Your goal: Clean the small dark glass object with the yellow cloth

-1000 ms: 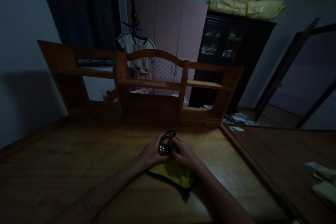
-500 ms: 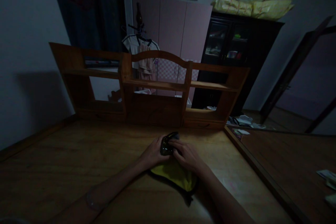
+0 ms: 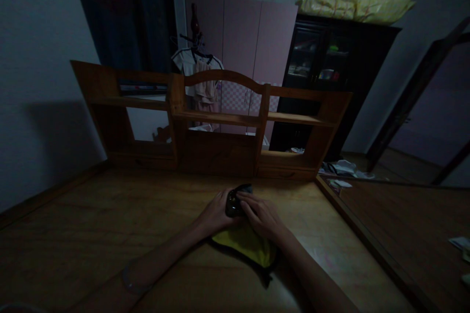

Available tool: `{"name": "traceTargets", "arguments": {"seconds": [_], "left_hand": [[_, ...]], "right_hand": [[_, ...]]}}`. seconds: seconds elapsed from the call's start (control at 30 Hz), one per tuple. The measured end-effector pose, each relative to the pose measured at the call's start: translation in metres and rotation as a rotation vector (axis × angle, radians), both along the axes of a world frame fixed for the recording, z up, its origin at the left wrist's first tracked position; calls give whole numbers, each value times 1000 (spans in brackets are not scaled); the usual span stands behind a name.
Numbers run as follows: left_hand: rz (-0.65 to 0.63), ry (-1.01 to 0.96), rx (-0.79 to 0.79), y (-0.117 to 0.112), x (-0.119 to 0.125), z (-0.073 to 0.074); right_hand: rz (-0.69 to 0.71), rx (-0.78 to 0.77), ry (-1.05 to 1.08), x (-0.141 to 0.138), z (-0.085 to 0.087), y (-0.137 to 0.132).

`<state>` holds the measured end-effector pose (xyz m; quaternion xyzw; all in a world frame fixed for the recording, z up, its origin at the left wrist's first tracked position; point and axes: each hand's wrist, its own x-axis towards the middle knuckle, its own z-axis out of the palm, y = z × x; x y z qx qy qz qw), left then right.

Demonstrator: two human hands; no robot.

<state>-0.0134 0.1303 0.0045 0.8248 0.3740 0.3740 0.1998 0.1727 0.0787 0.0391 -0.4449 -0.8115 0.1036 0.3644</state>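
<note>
A small, dark, glossy object (image 3: 232, 207) is gripped in my left hand (image 3: 216, 213), whose fingers curve around its left side. Its exact kind is hard to make out in the dim light. My right hand (image 3: 259, 212) is closed over the object's right side, fingers pressed together. Under both hands a yellow cloth (image 3: 244, 243) with a dark border is bunched, its lower part draped toward me onto the wooden surface. A greyish corner of the cloth (image 3: 247, 189) sticks up beyond my right fingertips. The part under the right fingers is hidden.
Wooden boards (image 3: 110, 230) spread beneath my arms. At the far edge stands a wooden shelf unit (image 3: 216, 118) with drawers. A raised rail (image 3: 352, 225) runs along the right side, with a lower brown surface (image 3: 396, 210) beyond it. A wall (image 3: 40, 122) borders the left.
My right fingers have shifted slightly over the dark object, the thumb now closer to the other fingers. The left hand keeps its grip and the view has moved a little.
</note>
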Motion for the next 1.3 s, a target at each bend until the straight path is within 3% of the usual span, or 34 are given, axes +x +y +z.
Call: {"name": "traceTargets", "arguments": {"seconds": [0.23,0.6,0.67,0.87,1.3], "left_hand": [[-14,47,74,-4,0,1],[-127,50,99,-7,-1,7],[-123,67,125,-7,-1,6],[-145,137,259,-11,-3,9],[-152,142,280,-12,-2,11]], "right_hand": [[-78,-60,246,12,-15,19],[52,-342,552,17,-17,27],[42,-303,504,16,-19,27],[-78,17,167,10,-19,21],[-125,79,83,9,-11,15]]}}
